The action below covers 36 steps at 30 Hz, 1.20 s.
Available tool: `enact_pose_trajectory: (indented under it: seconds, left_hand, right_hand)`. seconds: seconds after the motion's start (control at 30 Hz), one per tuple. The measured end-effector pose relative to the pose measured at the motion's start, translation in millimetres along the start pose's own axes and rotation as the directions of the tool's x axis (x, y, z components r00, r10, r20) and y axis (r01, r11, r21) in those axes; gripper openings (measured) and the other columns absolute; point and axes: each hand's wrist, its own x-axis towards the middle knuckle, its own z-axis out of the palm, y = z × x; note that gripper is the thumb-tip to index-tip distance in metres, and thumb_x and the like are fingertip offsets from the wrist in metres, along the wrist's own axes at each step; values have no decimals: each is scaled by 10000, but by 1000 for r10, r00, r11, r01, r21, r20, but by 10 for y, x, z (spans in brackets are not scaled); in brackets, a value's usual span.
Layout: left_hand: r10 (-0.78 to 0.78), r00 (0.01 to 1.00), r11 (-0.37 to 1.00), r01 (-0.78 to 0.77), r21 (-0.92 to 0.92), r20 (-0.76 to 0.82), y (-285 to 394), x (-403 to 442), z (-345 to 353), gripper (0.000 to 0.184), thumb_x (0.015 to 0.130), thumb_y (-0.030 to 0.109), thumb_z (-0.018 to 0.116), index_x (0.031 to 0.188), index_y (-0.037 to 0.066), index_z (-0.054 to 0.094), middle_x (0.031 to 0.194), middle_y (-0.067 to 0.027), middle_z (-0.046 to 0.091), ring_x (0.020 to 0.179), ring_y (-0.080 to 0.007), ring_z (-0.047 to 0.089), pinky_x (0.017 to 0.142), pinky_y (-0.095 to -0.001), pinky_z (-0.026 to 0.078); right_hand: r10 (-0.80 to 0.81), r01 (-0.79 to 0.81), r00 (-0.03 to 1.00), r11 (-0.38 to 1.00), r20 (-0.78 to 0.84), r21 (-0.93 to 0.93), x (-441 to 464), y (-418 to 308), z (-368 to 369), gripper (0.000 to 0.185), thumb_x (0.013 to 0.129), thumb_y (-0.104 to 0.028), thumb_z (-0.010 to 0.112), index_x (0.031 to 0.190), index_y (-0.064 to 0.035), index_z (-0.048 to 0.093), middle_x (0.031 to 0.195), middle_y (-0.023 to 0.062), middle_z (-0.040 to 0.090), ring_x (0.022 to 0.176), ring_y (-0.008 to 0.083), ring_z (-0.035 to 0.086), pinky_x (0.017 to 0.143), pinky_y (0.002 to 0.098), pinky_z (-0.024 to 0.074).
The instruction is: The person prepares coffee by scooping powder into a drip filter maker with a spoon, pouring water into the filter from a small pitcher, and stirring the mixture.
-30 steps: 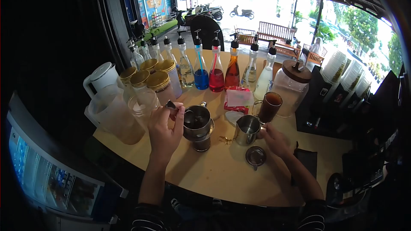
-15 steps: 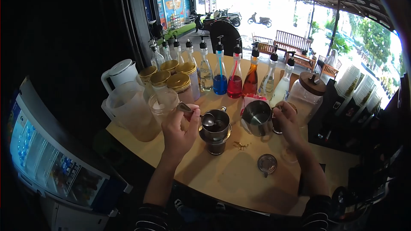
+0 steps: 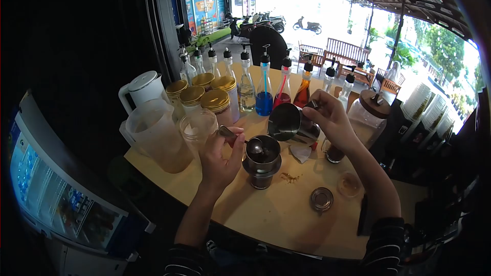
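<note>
My left hand point(image 3: 221, 164) is closed around the handle of a metal spoon point(image 3: 254, 147). The spoon's bowl hangs at the mouth of a metal coffee drip filter point(image 3: 262, 165), which looks to have dark contents. My right hand point(image 3: 330, 118) grips a stainless steel pitcher point(image 3: 286, 122) by its handle. That pitcher is tilted to the left, its rim just above and beside the filter; I cannot make out any stream of liquid. A round metal lid point(image 3: 321, 199) lies on the table to the right of the filter.
Left of the filter stand an open clear jar point(image 3: 198, 127), a large plastic jug point(image 3: 161, 140) and several gold-lidded jars point(image 3: 216, 101). Pump bottles point(image 3: 264, 103) line the back. A wooden-lidded jar point(image 3: 369, 115) is at right. Brown bits point(image 3: 290, 177) dot the table point(image 3: 271, 214).
My right hand has raised the pitcher, moved it left toward the filter and tipped it. My left hand still holds the spoon at the filter's mouth. The view has shifted slightly.
</note>
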Motion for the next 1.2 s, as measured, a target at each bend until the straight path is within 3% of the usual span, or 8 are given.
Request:
enact_pose_trajectory:
  seconds: [0.47,0.7,0.77,0.8,0.87,1.0,1.2]
  left_hand:
    - [3,1000,1000,-3,-8,5,-61,9,34,79,873,58,636,928,1,637,707,-52,630,639,-113,618,600,-249,463]
    - [-41,999,998,41,-50,2,-15,13,43,85,837,51,657,913,17,642,730,-70,620,621,-150,573,598,-293,453]
    - [-34,999,998,34,-46,2,-15,16,45,85,837,51,656,912,15,642,724,-71,617,621,-149,573,596,-292,452]
    - [-29,1000,999,29,-44,-2,-9,20,46,85,836,52,656,912,15,642,718,-70,614,619,-151,571,596,-293,451]
    - [-24,1000,999,24,-42,-6,-11,17,49,86,835,52,656,912,15,642,711,-69,610,617,-152,570,596,-293,450]
    - [12,1000,1000,-12,-10,3,-20,20,45,80,848,43,647,917,4,638,714,-66,622,631,-136,591,604,-275,457]
    - [45,999,998,-45,33,24,-32,17,52,74,859,30,636,925,-6,635,729,-64,637,645,-116,614,612,-256,467]
  right_hand:
    - [41,-32,999,971,31,-235,97,-83,55,184,880,-61,624,844,5,456,744,17,537,723,32,551,621,224,454]
    - [29,-24,999,977,21,-212,99,-185,128,168,874,-73,632,877,7,484,687,-6,497,696,22,552,574,207,399]
    - [137,-107,989,934,64,-340,108,-198,85,180,903,-70,600,1026,14,500,927,57,605,856,87,625,774,259,550]
    - [137,-107,989,934,64,-340,111,-174,83,180,903,-70,600,1026,14,500,927,57,605,856,87,625,774,259,550]
    - [8,6,999,947,41,-323,121,-98,79,168,875,-83,637,875,5,494,648,-27,435,701,37,586,564,211,403]
    - [-6,23,999,934,48,-356,116,-96,72,170,876,-89,638,875,6,497,655,-18,471,696,39,593,558,215,404]
    - [31,-18,999,965,43,-261,78,-208,125,174,875,-88,638,877,11,495,717,23,582,724,49,619,572,218,431]
